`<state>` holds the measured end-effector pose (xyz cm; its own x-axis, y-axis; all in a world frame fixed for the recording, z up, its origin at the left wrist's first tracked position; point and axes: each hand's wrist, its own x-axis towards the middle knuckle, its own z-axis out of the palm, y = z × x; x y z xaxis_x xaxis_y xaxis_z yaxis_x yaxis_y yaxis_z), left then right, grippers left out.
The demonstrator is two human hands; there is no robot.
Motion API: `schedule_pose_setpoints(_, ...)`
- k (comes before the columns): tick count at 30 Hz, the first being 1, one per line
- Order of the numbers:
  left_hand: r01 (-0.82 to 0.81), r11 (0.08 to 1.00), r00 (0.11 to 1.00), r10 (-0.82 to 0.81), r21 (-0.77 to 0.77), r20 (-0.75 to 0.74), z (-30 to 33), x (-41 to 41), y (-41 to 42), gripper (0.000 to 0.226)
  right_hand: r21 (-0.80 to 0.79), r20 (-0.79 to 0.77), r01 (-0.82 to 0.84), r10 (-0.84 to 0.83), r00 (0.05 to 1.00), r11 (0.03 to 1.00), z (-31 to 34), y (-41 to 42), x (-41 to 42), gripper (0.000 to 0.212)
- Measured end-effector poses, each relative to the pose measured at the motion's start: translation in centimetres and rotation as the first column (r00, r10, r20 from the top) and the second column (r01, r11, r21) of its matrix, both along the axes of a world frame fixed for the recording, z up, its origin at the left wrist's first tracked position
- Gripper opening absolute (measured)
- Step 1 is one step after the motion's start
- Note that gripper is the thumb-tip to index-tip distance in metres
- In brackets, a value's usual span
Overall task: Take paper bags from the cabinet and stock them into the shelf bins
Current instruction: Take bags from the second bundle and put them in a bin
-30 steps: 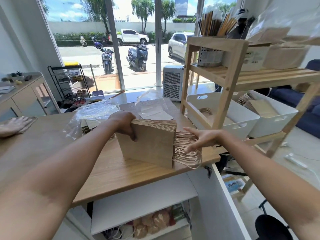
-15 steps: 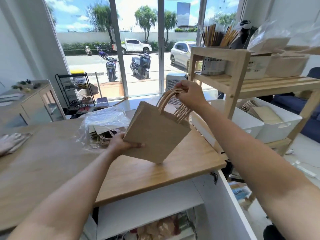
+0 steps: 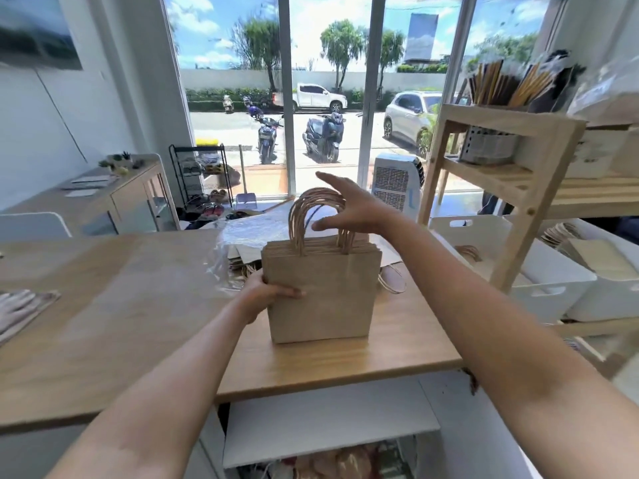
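Bright daylight fills tall windows point(image 3: 328, 98) at top centre. A wooden counter point(image 3: 121, 323) spans the lower frame; a low sideboard point(image 3: 131, 198) stands at left against white walls point(image 3: 52, 133).

A stack of brown paper bags point(image 3: 320, 299) is stood upright on the wooden table point(image 3: 121, 305), handles point(image 3: 316, 216) uppermost. Its left edge is gripped by the left hand point(image 3: 268, 293). The right hand point(image 3: 349, 207) is held spread over the handles, fingers extended. A wooden shelf point(image 3: 511, 188) with white bins point(image 3: 539, 281) is located at the right.
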<state>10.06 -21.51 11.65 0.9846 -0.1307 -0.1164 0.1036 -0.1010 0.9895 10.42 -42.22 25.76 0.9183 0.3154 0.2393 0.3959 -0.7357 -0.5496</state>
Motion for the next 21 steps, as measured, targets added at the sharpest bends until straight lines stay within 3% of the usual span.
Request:
schedule_pose_setpoints(2,0.005,1.000,1.000,-0.005,-0.023,-0.013,-0.2,0.1,0.0,0.049,0.247,-0.144,-0.003,0.040,0.989,0.969,-1.2,-2.4,-0.9,0.108)
schedule_pose_setpoints(5,0.041,0.997,0.998,-0.044,-0.063,-0.051,-0.7,0.4,0.2,0.074,0.607,-0.290,0.245,-0.075,0.954,0.756,-5.7,-4.4,-1.4,0.103)
schedule_pose_setpoints(6,0.067,0.995,0.996,-0.071,-0.067,-0.059,-0.8,0.4,0.2,0.082,0.660,-0.373,0.334,-0.093,0.923,0.673,-7.6,-4.4,-1.4,0.096)
schedule_pose_setpoints(8,0.131,0.990,0.989,-0.134,-0.060,-0.058,-0.9,0.3,-0.2,0.085,0.776,-0.483,0.384,0.079,0.872,0.500,-11.4,-4.3,-0.8,0.096)
schedule_pose_setpoints(11,0.161,0.985,0.986,-0.163,-0.063,-0.038,-0.9,0.2,-0.6,0.078,0.859,-0.455,0.376,0.181,0.872,0.349,-12.9,-3.3,-0.8,0.099)
schedule_pose_setpoints(14,0.108,0.992,0.993,-0.110,-0.070,-0.034,-0.9,0.4,-0.7,0.081,0.896,-0.363,0.278,0.212,0.907,0.347,-12.9,-3.6,-1.3,0.096)
schedule_pose_setpoints(21,0.047,0.993,0.996,-0.054,-0.105,-0.071,-1.3,0.8,-1.1,0.082,0.728,-0.366,0.223,0.092,0.926,0.648,-17.0,-5.5,-3.3,0.060)
